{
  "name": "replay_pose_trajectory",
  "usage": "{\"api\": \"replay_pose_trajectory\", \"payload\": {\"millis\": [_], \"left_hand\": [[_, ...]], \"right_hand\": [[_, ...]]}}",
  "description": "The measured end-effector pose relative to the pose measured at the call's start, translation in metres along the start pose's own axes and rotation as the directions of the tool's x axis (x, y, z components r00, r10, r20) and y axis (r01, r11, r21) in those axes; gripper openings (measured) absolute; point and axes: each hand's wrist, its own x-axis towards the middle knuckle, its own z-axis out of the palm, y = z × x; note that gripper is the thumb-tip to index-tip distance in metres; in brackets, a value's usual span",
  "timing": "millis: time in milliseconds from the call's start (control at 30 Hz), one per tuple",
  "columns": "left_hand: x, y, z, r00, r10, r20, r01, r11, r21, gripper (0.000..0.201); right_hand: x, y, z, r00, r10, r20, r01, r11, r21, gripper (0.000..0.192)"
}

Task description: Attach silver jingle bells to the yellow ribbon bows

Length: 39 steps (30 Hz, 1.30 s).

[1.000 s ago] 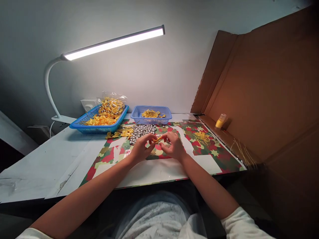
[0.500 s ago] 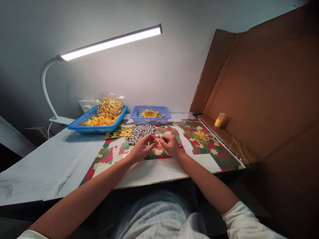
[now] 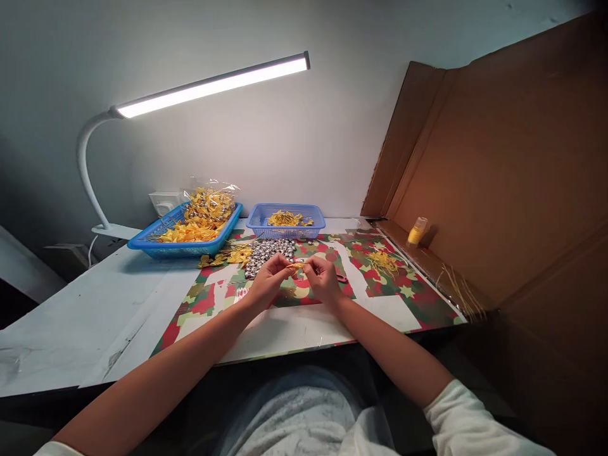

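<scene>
Between my hands, above the front middle of the patterned sheet, a small yellow cord (image 3: 297,266) is stretched. My left hand (image 3: 272,278) pinches its left end between thumb and fingertips. At the other end, my right hand (image 3: 323,278) pinches it the same way, partly hiding it. Just behind my left hand lies a pile of small shiny silver balls (image 3: 268,251) that look like bells. Left of the pile are yellow petal-like pieces (image 3: 237,254) with thin stems. A dark red object (image 3: 342,278) shows partly beside my right hand.
A blue basket (image 3: 185,251) heaped with yellow pieces stands back left, beside a smaller blue basket (image 3: 285,232). Yellow strands (image 3: 384,261) lie at right. A yellow-filled bottle (image 3: 417,232) stands by the cardboard wall (image 3: 498,164). A lit lamp (image 3: 213,85) hangs overhead.
My hands have shifted slightly, and the yellow piece between them now looks straighter. My left fingers are drawn closer together. The view has tilted a little; the baskets and piles look unchanged.
</scene>
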Motion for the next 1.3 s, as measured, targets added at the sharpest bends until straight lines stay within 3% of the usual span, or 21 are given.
{"api": "replay_pose_trajectory", "payload": {"millis": [167, 333, 467, 567, 733, 800, 1000, 1133, 1300], "left_hand": [[0.0, -0.005, -0.007, 1.0, -0.003, 0.014, 0.002, 0.996, 0.09, 0.024], [-0.001, -0.005, -0.009, 0.99, 0.138, 0.04, -0.143, 0.959, 0.243, 0.021], [-0.003, -0.003, -0.007, 0.967, 0.231, 0.109, -0.251, 0.782, 0.571, 0.03], [-0.003, -0.003, -0.005, 0.955, 0.275, 0.113, -0.278, 0.694, 0.664, 0.035], [-0.001, -0.005, -0.004, 0.979, 0.199, 0.048, -0.191, 0.806, 0.561, 0.037], [0.0, -0.005, -0.005, 0.984, 0.174, 0.037, -0.17, 0.854, 0.492, 0.037], [0.004, -0.008, -0.012, 0.98, 0.139, 0.143, -0.189, 0.877, 0.442, 0.042], [0.005, -0.009, -0.012, 0.971, 0.154, 0.184, -0.222, 0.868, 0.444, 0.04], [0.005, -0.009, -0.01, 0.974, 0.163, 0.157, -0.216, 0.877, 0.429, 0.036]], "right_hand": [[-0.001, -0.003, -0.002, 0.993, -0.111, 0.034, 0.115, 0.983, -0.143, 0.024], [-0.001, -0.001, -0.002, 0.989, -0.15, 0.006, 0.148, 0.964, -0.222, 0.023], [-0.001, 0.001, -0.001, 0.988, -0.15, 0.018, 0.15, 0.958, -0.245, 0.025], [-0.002, 0.002, 0.0, 0.988, -0.147, 0.04, 0.152, 0.962, -0.227, 0.025], [-0.002, -0.001, 0.004, 0.999, -0.051, -0.011, 0.05, 0.993, -0.11, 0.024], [-0.001, 0.0, 0.002, 1.0, 0.003, 0.021, -0.003, 1.0, -0.014, 0.021], [0.009, 0.009, -0.012, 0.984, 0.176, 0.038, -0.18, 0.952, 0.247, 0.022], [0.009, 0.014, -0.011, 0.97, 0.148, 0.19, -0.178, 0.972, 0.153, 0.032], [0.005, 0.016, -0.006, 0.963, 0.077, 0.256, -0.096, 0.994, 0.06, 0.042]]}}
